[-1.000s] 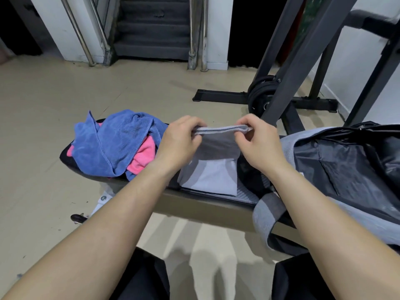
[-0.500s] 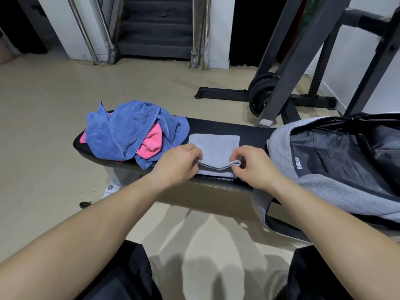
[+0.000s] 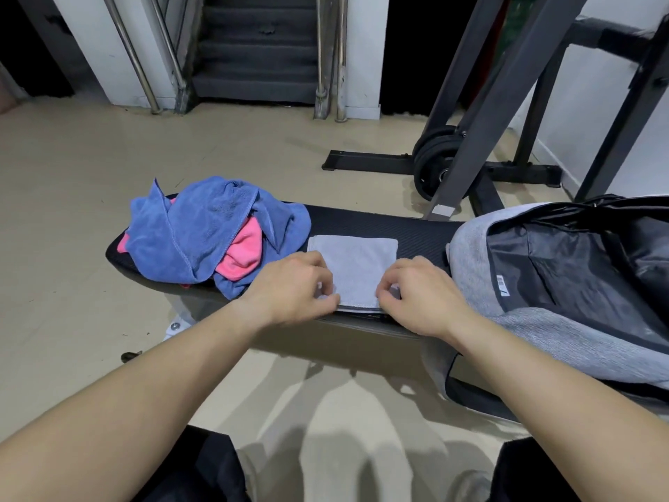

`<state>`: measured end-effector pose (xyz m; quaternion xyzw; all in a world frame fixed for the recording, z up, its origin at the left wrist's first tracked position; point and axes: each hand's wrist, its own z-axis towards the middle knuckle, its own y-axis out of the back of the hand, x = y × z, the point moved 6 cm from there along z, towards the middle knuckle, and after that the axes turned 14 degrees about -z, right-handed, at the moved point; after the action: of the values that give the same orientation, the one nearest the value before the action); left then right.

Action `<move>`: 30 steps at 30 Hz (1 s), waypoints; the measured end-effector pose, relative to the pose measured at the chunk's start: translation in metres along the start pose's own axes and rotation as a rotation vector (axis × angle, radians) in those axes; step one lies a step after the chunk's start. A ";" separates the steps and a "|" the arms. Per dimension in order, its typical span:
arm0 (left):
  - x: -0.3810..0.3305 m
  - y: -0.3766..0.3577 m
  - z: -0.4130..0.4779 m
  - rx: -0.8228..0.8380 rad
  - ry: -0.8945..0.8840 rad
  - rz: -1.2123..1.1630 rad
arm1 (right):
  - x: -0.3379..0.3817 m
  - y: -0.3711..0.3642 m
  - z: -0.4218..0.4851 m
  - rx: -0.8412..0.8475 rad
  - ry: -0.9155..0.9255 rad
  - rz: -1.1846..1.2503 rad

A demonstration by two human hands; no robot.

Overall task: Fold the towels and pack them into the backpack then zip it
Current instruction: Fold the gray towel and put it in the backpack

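Even indoor light from overhead falls on the beige floor point(image 3: 72, 211), bright enough to render colours cleanly. Several soft, overlapping shadows fan across the floor in front of the table point(image 3: 380, 222). A dull sheen shows on the black lining of the backpack point(image 3: 470, 269). A doorway point(image 3: 405, 48) at the top is pure black, and the stairs point(image 3: 257, 48) sit in dim light. The wide lens tilts and bows the rack point(image 3: 506, 85) posts towards the right edge. Fine detail is slightly soft throughout.
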<state>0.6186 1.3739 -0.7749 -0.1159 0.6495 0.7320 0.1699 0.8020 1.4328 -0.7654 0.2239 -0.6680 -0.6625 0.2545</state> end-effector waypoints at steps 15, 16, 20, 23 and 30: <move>0.021 -0.050 0.051 0.165 0.180 0.024 | 0.020 -0.054 0.053 0.083 0.017 -0.183; 0.025 -0.051 0.049 0.172 0.198 -0.005 | 0.017 -0.057 0.052 0.112 0.014 -0.162; 0.030 -0.053 0.049 0.184 0.226 -0.024 | 0.012 -0.063 0.053 0.190 -0.001 -0.108; 0.029 -0.053 0.051 0.186 0.234 -0.030 | 0.010 -0.060 0.059 0.200 0.010 -0.092; 0.025 -0.050 0.045 0.162 0.129 0.024 | 0.003 -0.060 0.059 0.200 0.034 -0.114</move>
<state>0.6175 1.4256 -0.8246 -0.1407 0.7173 0.6703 0.1277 0.7597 1.4756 -0.8245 0.2970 -0.7126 -0.6020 0.2039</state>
